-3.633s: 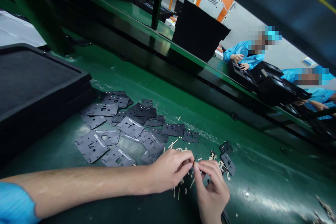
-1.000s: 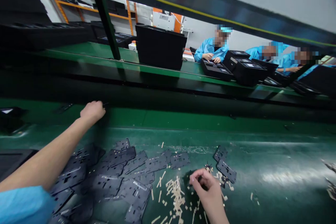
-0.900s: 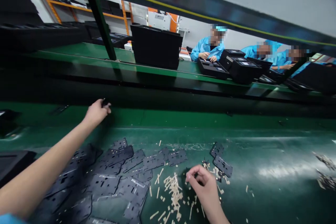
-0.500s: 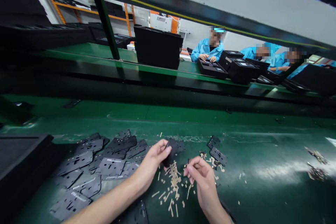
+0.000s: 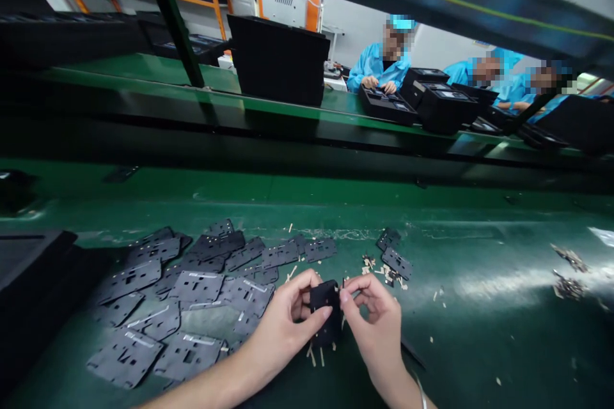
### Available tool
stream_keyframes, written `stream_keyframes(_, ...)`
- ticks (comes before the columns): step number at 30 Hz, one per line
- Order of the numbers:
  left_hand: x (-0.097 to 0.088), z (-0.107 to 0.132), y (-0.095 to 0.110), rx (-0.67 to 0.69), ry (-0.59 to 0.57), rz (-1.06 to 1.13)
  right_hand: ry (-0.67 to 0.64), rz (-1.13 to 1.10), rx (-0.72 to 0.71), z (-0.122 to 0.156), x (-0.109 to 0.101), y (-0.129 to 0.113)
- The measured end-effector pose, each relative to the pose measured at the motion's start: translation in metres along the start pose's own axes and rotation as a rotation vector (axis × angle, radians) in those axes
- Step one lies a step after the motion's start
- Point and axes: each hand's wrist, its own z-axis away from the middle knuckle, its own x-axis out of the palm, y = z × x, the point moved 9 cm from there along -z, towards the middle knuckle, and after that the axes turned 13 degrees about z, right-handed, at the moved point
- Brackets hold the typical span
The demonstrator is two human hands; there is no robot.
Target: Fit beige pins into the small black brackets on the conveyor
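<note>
A thin black plate (image 5: 325, 297) stands tilted up in my left hand (image 5: 290, 319), its thumb across the front and the fingers behind. At the plate's right edge, my right hand (image 5: 374, 316) has thumb and forefinger pinched together. A tiny dark piece shows at those fingertips, too small to name. Beneath the plate, small beige strips (image 5: 315, 356) lie on the green table, mostly hidden by the plate and my hands. To the left of my hands spreads a loose pile of black plates (image 5: 196, 286) with cut-outs, some bearing a pale strip.
Two more plates (image 5: 397, 262) lie beyond my right hand beside small beige and dark bits (image 5: 368, 263). A slim dark object (image 5: 412, 354) rests by my right wrist. At left stands a black box (image 5: 33, 249). Across the raised green shelf, co-workers in blue (image 5: 378, 67) handle black cases.
My left hand has brought the plate nearer and over the beige strips. My right hand has come up to its edge from the strips. The view has tipped down slightly.
</note>
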Motion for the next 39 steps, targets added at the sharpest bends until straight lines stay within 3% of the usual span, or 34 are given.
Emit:
stream_keyframes(12, 0.003, 0.004, 0.003, 0.004, 0.017, -0.110, -0.012, 0.042, -0.058, 0.003, -0.001, -0.005)
stream_keyframes(20, 0.004, 0.005, 0.009, 0.012, 0.024, -0.144, -0.114, -0.078, 0.043, -0.001, 0.005, 0.001)
stream_keyframes(30, 0.005, 0.007, 0.013, 0.022, 0.023, -0.184, -0.121, -0.094, 0.070, -0.001, 0.008, 0.007)
stream_keyframes(39, 0.006, 0.007, 0.016, 0.121, 0.007, -0.426, -0.080, -0.050, 0.056, 0.001, 0.008, 0.006)
